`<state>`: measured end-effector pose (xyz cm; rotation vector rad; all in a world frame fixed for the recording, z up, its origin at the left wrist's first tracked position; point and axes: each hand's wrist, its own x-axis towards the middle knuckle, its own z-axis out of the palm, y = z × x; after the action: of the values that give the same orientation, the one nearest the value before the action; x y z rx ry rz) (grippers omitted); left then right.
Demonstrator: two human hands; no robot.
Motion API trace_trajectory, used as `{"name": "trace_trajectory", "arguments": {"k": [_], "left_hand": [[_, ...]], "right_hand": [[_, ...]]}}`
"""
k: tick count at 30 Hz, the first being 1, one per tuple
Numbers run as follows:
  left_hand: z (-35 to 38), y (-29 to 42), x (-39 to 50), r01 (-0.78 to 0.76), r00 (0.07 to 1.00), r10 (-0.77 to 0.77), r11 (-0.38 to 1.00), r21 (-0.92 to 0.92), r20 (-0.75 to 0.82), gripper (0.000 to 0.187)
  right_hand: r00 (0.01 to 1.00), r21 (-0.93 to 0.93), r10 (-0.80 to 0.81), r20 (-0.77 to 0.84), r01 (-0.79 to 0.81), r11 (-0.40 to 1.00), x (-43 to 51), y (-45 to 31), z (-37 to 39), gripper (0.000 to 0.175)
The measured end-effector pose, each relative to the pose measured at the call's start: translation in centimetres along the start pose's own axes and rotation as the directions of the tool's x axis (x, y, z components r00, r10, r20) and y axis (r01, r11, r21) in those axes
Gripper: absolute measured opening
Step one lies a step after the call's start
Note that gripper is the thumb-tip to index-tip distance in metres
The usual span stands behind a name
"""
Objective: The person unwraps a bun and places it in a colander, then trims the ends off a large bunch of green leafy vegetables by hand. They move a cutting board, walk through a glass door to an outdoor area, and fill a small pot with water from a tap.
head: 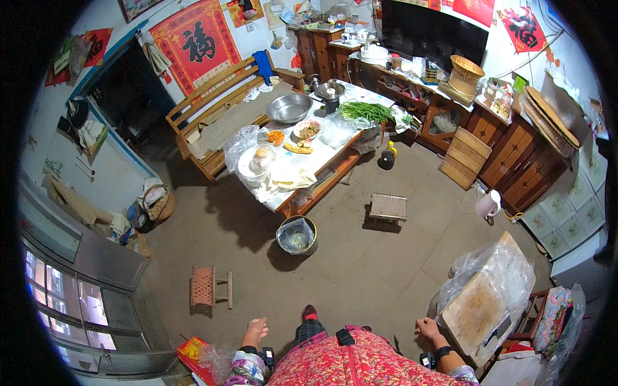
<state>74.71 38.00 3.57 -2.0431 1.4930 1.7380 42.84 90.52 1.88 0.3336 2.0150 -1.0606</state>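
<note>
My left hand (257, 329) hangs beside my body with its fingers loosely curled, and nothing shows in it. At my other side my right hand (427, 329) is also loosely curled and seems to hold nothing. It is nearest to a worn wooden board (475, 304), partly under clear plastic, with a knife (497, 328) lying on it. Ahead stands a long table (333, 154) bearing a metal basin (289, 108), a bunch of green stalks (365, 111), plates of food and plastic bags. A lined waste bin (296, 236) is by its near end.
Low stools stand at left (202, 286) and ahead right (388, 206). A wooden bench (231, 111) runs behind the table. A dark bottle with a yellow top (387, 157), a leaning wooden board (465, 158) and a kettle (488, 204) with its cord are on the floor.
</note>
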Motion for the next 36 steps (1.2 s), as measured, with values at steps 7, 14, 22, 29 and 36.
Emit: {"name": "trace_trajectory", "arguments": {"k": [7,14,22,29,36], "left_hand": [[-4.7,0.6,6.1,0.006,0.998,-0.01,0.997,-0.072,-0.062,0.018],[-14.1,2.5,11.8,-0.076,0.994,0.053,0.966,-0.249,-0.098,0.024],[-26.6,-1.5,12.5,0.138,0.982,-0.17,0.944,-0.301,-0.083,0.049],[-31.0,-3.4,14.2,-0.375,0.924,0.308,0.848,0.374,0.228,0.041],[-29.9,-1.2,15.2,-0.152,0.952,0.093,0.971,-0.183,-0.292,0.036]], "right_hand": [[0.998,0.066,0.068,0.008,-0.068,0.995,0.7,-2.1,3.1,0.014],[0.992,-0.135,0.07,0.103,-0.055,0.989,1.4,-10.8,15.5,0.022],[0.92,-0.315,-0.138,0.368,0.263,0.912,2.1,-25.0,31.0,0.029],[0.915,-0.426,-0.083,0.396,0.263,0.865,6.8,-31.5,36.5,0.026],[0.905,-0.458,-0.059,0.421,0.268,0.848,14.0,-40.8,43.0,0.017]]}}
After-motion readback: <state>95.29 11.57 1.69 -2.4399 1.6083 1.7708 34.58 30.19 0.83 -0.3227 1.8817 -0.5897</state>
